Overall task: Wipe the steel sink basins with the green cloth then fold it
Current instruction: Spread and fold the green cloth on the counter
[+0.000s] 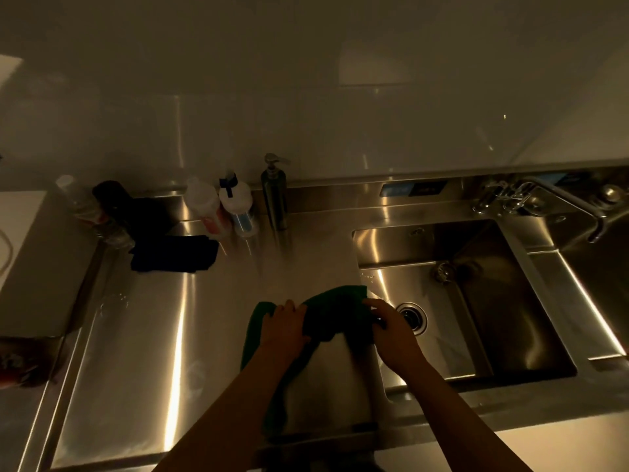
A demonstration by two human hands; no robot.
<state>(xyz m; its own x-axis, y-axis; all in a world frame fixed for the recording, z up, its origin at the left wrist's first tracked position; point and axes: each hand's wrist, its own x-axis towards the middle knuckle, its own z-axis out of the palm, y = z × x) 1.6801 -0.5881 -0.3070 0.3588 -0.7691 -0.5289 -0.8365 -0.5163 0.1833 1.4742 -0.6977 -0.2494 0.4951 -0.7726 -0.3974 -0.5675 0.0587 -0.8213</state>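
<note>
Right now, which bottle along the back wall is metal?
The tall pump dispenser, rightmost in the row; the bottle beside it is white.

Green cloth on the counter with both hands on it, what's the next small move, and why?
Probably draw the held far edge back over the near part to make a fold. The green cloth lies bunched on the steel counter beside the sink basin, not in it. The left hand and right hand both grip its far part, so wiping looks finished.
</note>
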